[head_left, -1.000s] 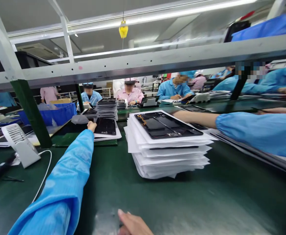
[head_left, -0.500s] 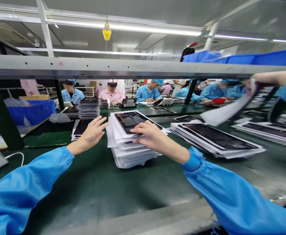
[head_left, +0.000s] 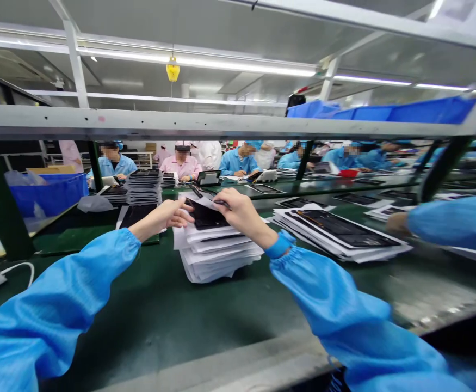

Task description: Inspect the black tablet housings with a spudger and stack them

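In the head view, a tall stack of white sheets with black tablet-like panels between them stands in front of me. On top lies a black panel, partly covered by a pale sheet and my fingers. My left hand is at the stack's left edge, fingers stretched and slightly apart, close to the panel; whether it touches is unclear. My right hand is closed above the panel's right side, pinching a slim dark tool whose exact kind I cannot make out.
Right of my stack is another pile of panels and sheets. A co-worker's blue sleeve reaches in at the right. A tall panel stack and a blue bin stand left. A shelf beam crosses above.
My left hand has moved right to the panel's edge. My right hand has risen slightly, still with the dark tool. The co-worker's lifted sheet is gone from view and that arm is lower.
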Tool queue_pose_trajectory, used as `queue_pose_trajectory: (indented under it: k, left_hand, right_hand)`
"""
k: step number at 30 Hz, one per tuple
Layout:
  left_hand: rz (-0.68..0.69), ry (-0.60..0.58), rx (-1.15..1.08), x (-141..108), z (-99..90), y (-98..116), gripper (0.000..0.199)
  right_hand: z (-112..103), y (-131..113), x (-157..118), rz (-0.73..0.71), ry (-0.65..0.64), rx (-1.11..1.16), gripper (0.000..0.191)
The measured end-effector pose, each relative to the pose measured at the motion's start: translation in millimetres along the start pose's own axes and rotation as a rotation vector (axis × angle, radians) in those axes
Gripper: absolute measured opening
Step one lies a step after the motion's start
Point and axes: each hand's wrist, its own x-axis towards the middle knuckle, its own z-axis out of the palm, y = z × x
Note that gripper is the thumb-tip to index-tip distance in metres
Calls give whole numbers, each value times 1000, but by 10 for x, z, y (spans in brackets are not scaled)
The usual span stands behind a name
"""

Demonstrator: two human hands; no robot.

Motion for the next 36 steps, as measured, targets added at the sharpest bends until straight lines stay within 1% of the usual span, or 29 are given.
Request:
queue_pose_trajectory:
  k: [1, 3, 5, 6, 7, 8, 9, 11, 12, 13, 14, 15, 16, 17, 19, 20, 21, 22, 23, 25, 26, 27, 28, 30, 31, 32, 34, 36]
  left_hand:
    - [-35, -5, -63, 110, 61, 63, 52]
    - [-90, 18, -161, 283, 205, 193, 42]
    - [-120, 71, -230, 315, 320, 314, 29]
    - [-127, 101, -257, 254, 338, 365, 24]
    - [-130, 129, -280, 138, 319, 403, 21]
    - [-133, 155, -301, -34, 258, 423, 21]
    - [-141, 169, -315, -255, 159, 422, 25]
    - [-190, 200, -328, -804, -109, 343, 39]
    - [-260, 203, -313, -1105, -243, 268, 47]
    - [-330, 228, -300, -1407, -351, 179, 53]
    - [-407, 226, -305, -1694, -418, 85, 59]
    - [-466, 231, -324, -1956, -435, -4, 65]
    - [-507, 235, -340, -2180, -401, -82, 68]
    - [-537, 239, -353, -2358, -327, -150, 69]
    - [-534, 260, -356, -2566, -128, -288, 68]
    - [-534, 250, -348, -2610, -42, -369, 68]
    - [-545, 232, -322, -2633, 16, -458, 68]
    - [-551, 223, -273, -2647, 41, -547, 67]
    - [-563, 184, -231, -2663, 36, -626, 69]
    - [-562, 64, -167, -2715, -37, -719, 78]
    - [-537, -2, -101, -2754, -86, -729, 81]
    - [-488, -52, 10, -2799, -132, -718, 80]
    - [-414, -76, 173, -2850, -168, -694, 75]
    - [-210, -42, 558, -2957, -199, -632, 53]
    - [-95, -9, 706, -3010, -192, -605, 41]
    - [15, 15, 794, -3062, -172, -584, 32]
    - [178, 1, 811, -3153, -107, -573, 24]
    - [264, -56, 743, -3223, -34, -603, 20]
  right_hand:
    - [25, -11, 21, 10, 16, -4, 9]
    - [77, -80, 29, 17, 22, -7, 21]
    - [93, -207, -22, 29, 42, -3, 24]
    - [70, -291, -76, 39, 64, 4, 24]
    - [21, -387, -151, 49, 90, 17, 27]
    - [-52, -494, -250, 61, 120, 33, 33]
    - [-145, -612, -372, 70, 153, 54, 41]
    - [-345, -868, -671, 92, 204, 102, 53]
    - [-429, -999, -834, 100, 216, 139, 59]
    - [-489, -1126, -994, 122, 201, 214, 61]
    - [-521, -1245, -1143, 142, 176, 303, 60]
    - [-523, -1356, -1274, 155, 153, 414, 58]
    - [-493, -1456, -1380, 179, 137, 526, 53]
    - [-434, -1549, -1461, 203, 122, 625, 46]
    - [-245, -1721, -1550, 243, 79, 771, 27]
    - [-127, -1808, -1567, 257, 42, 812, 18]
    - [-3, -1899, -1574, 265, -3, 837, 16]
    - [118, -1991, -1576, 268, -53, 850, 19]
    - [228, -2084, -1579, 266, -105, 856, 24]
    - [401, -2252, -1598, 241, -184, 849, 31]
    - [460, -2319, -1616, 215, -203, 832, 32]
    - [501, -2369, -1638, 186, -209, 806, 32]
    - [526, -2402, -1663, 159, -205, 777, 32]
    - [538, -2419, -1708, 128, -181, 731, 31]
    - [529, -2408, -1725, 126, -168, 721, 30]
    - [514, -2389, -1737, 128, -161, 721, 29]
    - [481, -2350, -1748, 137, -172, 729, 26]
    - [467, -2334, -1752, 131, -207, 719, 26]
